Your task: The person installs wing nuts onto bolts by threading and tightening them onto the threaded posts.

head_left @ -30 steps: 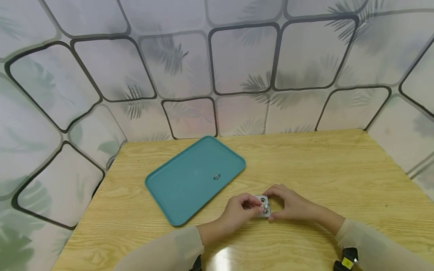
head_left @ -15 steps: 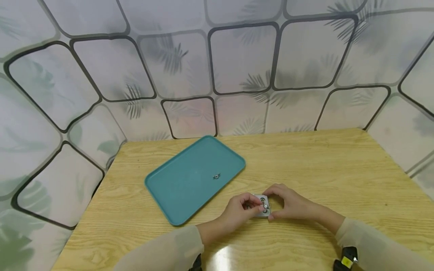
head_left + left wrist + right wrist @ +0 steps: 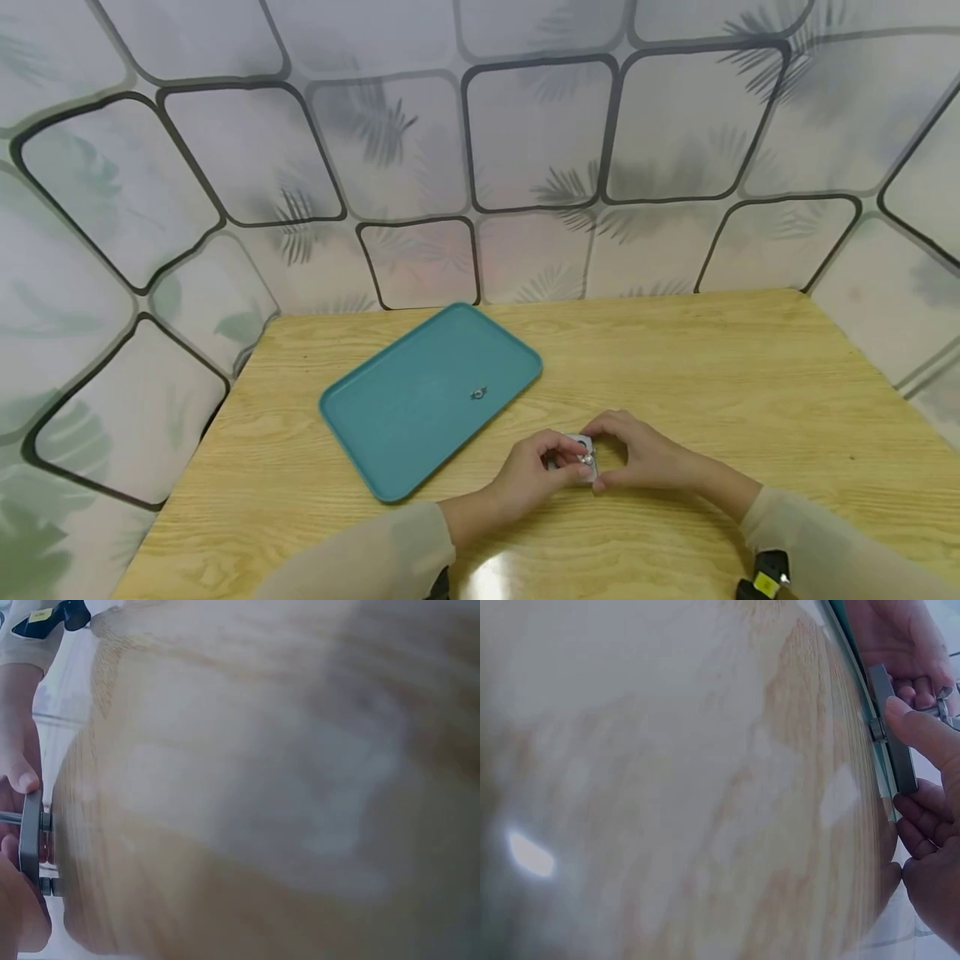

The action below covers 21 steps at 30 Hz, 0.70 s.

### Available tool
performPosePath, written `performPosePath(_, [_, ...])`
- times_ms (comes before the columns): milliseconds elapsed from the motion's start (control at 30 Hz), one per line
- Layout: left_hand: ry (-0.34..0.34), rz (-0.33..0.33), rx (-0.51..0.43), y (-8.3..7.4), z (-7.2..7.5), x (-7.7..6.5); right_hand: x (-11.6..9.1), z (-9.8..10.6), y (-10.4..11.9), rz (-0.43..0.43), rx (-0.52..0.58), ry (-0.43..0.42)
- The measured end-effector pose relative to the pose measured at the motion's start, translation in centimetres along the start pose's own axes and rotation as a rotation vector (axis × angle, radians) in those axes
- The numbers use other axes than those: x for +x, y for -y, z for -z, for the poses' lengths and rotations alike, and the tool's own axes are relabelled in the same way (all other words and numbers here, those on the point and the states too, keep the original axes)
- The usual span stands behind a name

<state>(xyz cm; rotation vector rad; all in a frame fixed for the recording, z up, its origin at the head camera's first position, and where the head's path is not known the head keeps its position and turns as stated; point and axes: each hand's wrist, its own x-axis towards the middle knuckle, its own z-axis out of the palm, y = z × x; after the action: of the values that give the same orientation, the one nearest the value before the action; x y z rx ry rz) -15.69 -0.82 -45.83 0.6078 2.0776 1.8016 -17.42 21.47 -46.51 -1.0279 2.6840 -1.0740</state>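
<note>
My left hand (image 3: pixel 525 468) pinches a small silver wing nut (image 3: pixel 587 458) between thumb and fingertips, above a flat grey metal plate (image 3: pixel 592 477). The right hand (image 3: pixel 647 454) grips the plate's right side, thumb at the near corner and fingers at the far one. In the left wrist view, a threaded bolt (image 3: pixel 10 817) stands out of the plate (image 3: pixel 30 836), and two bolt heads (image 3: pixel 51 886) show on its underside. The wing nut (image 3: pixel 945 696) sits on the bolt in the right wrist view. My left fingers cover much of the plate.
A teal tray (image 3: pixel 397 417) lies at an angle to the left of the hands. On it rests a second wing nut (image 3: pixel 478 392). The wood-grain table (image 3: pixel 712 375) reaches back to a patterned cloth wall (image 3: pixel 540 133).
My left fingers have turned and shifted slightly over the wing nut, covering more of the plate's upper part. The right hand keeps its hold, and the tray stays put.
</note>
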Motion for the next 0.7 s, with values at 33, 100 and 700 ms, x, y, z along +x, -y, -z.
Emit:
performPosePath(33, [-0.005, 0.001, 0.008, 0.1, 0.02, 0.02, 0.01, -0.02, 0.01, 0.001, 0.002, 0.0])
performPosePath(100, [-0.023, 0.008, 0.024, 0.28, 0.06, 0.03, 0.04, -0.01, 0.06, -0.003, 0.001, 0.0])
performPosePath(700, [-0.049, 0.057, -0.004, 0.03, 0.25, -0.14, 0.12, 0.09, 0.14, -0.042, 0.007, 0.017])
